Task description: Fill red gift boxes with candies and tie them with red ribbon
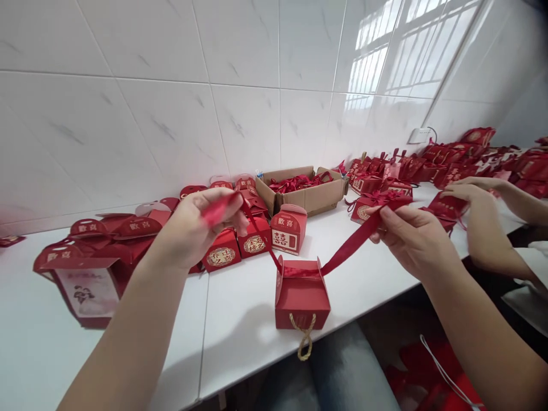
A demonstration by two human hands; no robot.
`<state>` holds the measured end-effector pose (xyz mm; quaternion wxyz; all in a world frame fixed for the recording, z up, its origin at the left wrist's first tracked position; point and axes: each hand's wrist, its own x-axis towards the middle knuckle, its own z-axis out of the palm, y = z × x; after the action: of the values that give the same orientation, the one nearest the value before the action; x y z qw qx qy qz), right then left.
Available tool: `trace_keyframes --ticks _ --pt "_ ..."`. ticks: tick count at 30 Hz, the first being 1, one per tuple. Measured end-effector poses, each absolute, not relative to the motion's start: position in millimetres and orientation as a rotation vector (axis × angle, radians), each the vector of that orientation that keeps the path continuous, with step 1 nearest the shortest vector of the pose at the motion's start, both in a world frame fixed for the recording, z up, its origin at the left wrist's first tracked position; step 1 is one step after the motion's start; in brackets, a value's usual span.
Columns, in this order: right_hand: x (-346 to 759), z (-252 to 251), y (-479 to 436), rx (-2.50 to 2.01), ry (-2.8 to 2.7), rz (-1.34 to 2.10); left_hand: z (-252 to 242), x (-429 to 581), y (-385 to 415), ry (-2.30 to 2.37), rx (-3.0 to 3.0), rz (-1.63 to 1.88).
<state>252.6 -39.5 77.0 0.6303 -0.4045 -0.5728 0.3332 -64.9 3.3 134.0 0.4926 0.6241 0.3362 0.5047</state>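
Note:
A red gift box (302, 302) with a gold cord loop stands near the table's front edge. A red ribbon (351, 244) passes through its top, and both ends rise to my hands. My left hand (192, 228), up and left of the box, pinches one end, which is smeared by motion. On the other side my right hand (406, 237) grips the opposite end between thumb and fingers. Just behind the box sits another small red box (289, 229) with a white panel.
Several red boxes (220, 251) crowd the left and middle of the white table (252, 302). A cardboard tray (310, 200) of ribbons stands by the wall. At right, another person's hands (475, 194) touch a red box, near more piled boxes.

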Motion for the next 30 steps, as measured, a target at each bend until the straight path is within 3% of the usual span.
trace_keyframes --ticks 9,15,30 --pt "231.2 111.4 -24.4 -0.962 -1.449 0.696 152.5 -30.3 1.7 0.748 1.562 1.502" --pt "215.6 128.9 -27.0 -0.951 -1.493 0.784 151.8 -17.2 -3.5 0.697 1.531 1.484" --pt "211.2 139.2 -37.0 -0.824 -1.453 0.597 151.0 -6.0 -13.1 0.72 1.574 1.48"
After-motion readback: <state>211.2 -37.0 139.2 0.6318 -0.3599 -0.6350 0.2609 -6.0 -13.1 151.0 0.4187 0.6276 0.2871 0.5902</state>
